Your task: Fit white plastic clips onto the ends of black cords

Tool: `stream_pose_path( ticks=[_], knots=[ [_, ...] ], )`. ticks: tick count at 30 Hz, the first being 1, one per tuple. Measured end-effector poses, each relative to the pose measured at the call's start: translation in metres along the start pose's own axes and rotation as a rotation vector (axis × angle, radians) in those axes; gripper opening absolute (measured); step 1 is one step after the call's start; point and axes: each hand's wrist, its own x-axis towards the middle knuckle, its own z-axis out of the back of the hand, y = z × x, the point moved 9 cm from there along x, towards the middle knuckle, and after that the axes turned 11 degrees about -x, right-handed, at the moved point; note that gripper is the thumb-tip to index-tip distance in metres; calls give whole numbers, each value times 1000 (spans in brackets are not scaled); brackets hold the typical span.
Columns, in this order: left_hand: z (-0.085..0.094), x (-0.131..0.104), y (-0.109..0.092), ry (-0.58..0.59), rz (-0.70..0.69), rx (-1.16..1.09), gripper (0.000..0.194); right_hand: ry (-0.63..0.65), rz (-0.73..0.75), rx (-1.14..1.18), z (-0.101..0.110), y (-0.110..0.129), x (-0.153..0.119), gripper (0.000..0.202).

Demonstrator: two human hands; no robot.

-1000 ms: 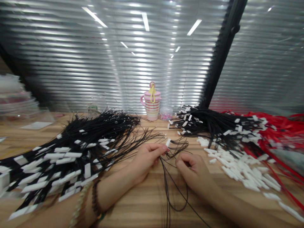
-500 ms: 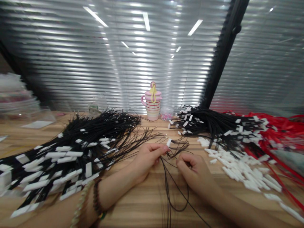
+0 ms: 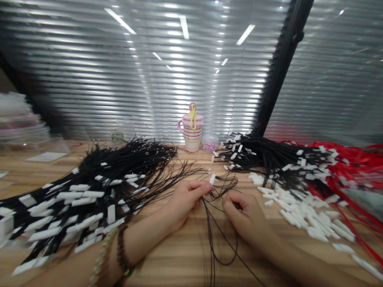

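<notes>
Between thumb and fingers, my left hand (image 3: pixel 190 199) pinches a small white tag (image 3: pixel 212 179), which sticks up at the fingertips. Thin black cords (image 3: pixel 210 239) hang from that hand and loop over the wooden table (image 3: pixel 167 259). Just to the right, my right hand (image 3: pixel 243 211) is curled closed beside the cords. A thin cord runs to its fingertips, but what lies inside the fingers is hidden. The two hands are a short gap apart. Loose black cord ends (image 3: pixel 226 185) lie just behind them.
A heap of black cords (image 3: pixel 128 159) with white tags covers the left. At the right lie another black bundle (image 3: pixel 269 153), a pile of white pieces (image 3: pixel 308 213) and red ribbons (image 3: pixel 353 161). A striped mug (image 3: pixel 192 135) and small tub (image 3: pixel 210 143) stand behind; clear containers (image 3: pixel 22 123) sit far left.
</notes>
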Motion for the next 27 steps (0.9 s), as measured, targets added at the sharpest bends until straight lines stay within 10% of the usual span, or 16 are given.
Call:
stream_pose_path(
  ticks=[27],
  knots=[
    [-3,-1,0,26,11,-46,24,23,-11,-6,-5,-3,-1,25]
  ],
)
